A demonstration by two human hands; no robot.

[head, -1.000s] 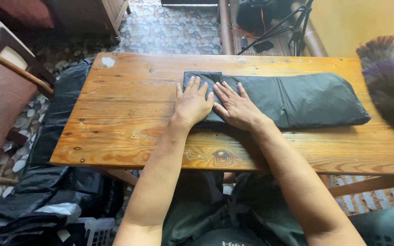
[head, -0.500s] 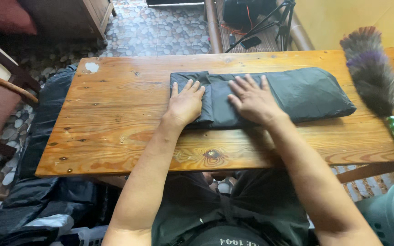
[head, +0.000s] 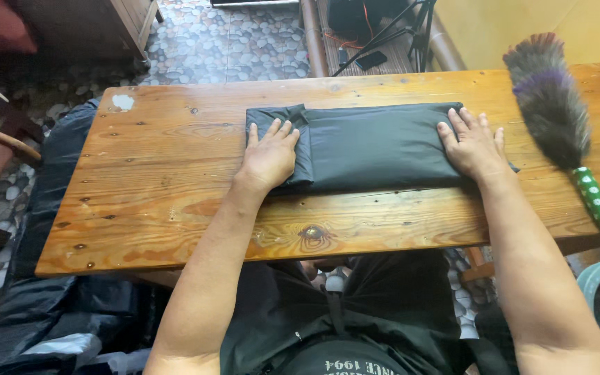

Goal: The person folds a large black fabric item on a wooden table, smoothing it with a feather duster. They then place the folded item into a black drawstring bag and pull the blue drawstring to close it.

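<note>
The folded cloth (head: 376, 146) lies mid-table (head: 175, 208). The left hand (head: 270, 156) presses flat, fingers spread, on its 9 o'clock end; the right hand (head: 473, 146) (also open) on its 3 o'clock end. A duster (head: 557, 118) lies at 3 o'clock of that hand.

The left hand (head: 269, 154) is laid flat, palm down, fingers spread and pointed toward twelve o'clock. The right hand (head: 474, 144) is likewise pressed flat, well apart at three o'clock of it. Both forearms are stretched forward, bare.
</note>
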